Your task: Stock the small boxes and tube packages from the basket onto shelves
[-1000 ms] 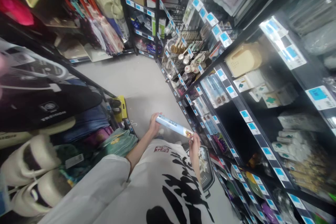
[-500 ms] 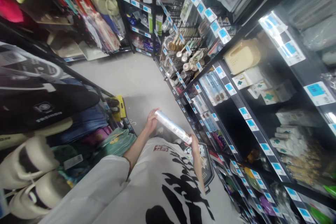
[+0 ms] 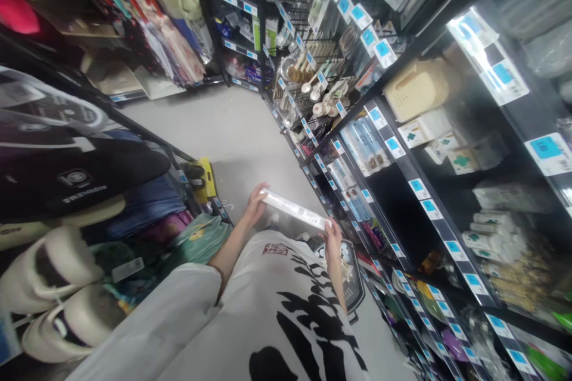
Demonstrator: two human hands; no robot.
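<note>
A long, narrow white package with printed text and a code patch on its side is held out before my chest. The fingers of my left hand are closed round its left end. At the opposite end, my right hand grips it too. The package slopes slightly down to the right. What is inside it cannot be made out. Below my right hand, a dark basket holding several small items stands on the floor.
On the right run black shelves with price labels, bearing clear-and-blue packs and a cream plastic basket. Utensils hang farther along. To the left are pale shoes and a black bag. Grey floor lies ahead.
The package has turned to a flatter slant, its right end raised, and another printed side now faces me. My right hand has moved up slightly; both hands still hold it.
</note>
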